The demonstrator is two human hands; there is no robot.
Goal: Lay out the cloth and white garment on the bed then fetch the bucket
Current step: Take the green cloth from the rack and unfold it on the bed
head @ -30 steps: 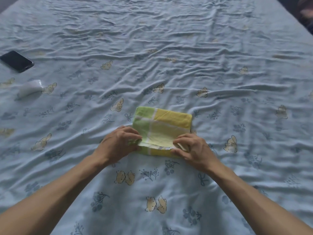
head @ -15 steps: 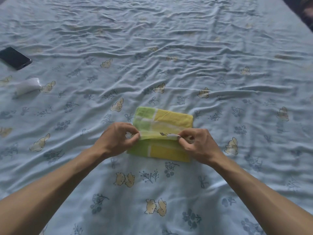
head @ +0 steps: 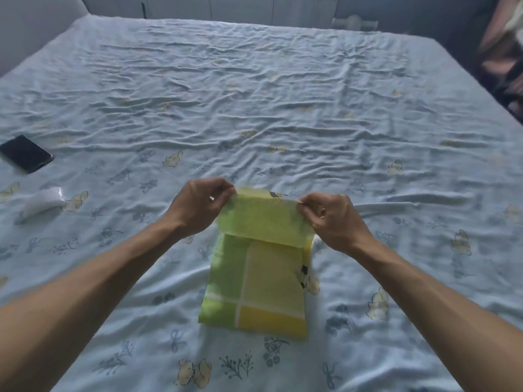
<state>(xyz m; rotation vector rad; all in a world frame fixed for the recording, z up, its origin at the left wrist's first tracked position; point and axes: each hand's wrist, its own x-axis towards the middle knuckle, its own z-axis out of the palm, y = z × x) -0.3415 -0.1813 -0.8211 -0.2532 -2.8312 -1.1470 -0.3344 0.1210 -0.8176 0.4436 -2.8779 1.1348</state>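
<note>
A bed (head: 283,94) in a wrinkled pale-blue printed sheet stretched far beyond the left hand (head: 198,205) and right hand (head: 334,219). A pale panelled wall (head: 240,8) stood past its far edge, with a grey panel (head: 36,29) far up-left of the left hand. The light was dim and bluish.

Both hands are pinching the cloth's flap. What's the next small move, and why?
Probably swing the flap away from the body and lay it flat. The left hand and right hand each pinch a corner of the raised edge, and the cloth below lies folded.
</note>
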